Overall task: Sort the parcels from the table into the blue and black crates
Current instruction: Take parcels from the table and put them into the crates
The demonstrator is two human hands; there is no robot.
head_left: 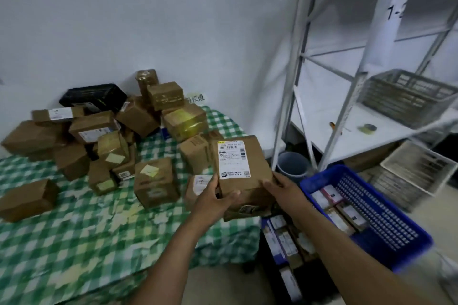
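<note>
A brown cardboard parcel (247, 156) with a white shipping label is held up over the table's right edge. My left hand (215, 197) grips its lower left corner and my right hand (282, 186) grips its lower right edge. Several more brown parcels (153, 181) are piled on the table with the green checked cloth (74, 242). The blue crate (386, 218) stands on the floor to the right, with small parcels inside. A black crate (96, 95) lies at the back of the table behind the pile.
A white metal shelf rack (297, 82) stands to the right, with a grey basket (406, 96) on one shelf. A grey bucket (292, 162) sits below it. White baskets (416, 168) lie on the floor beyond the blue crate. Another box of parcels (285, 238) sits beside the table.
</note>
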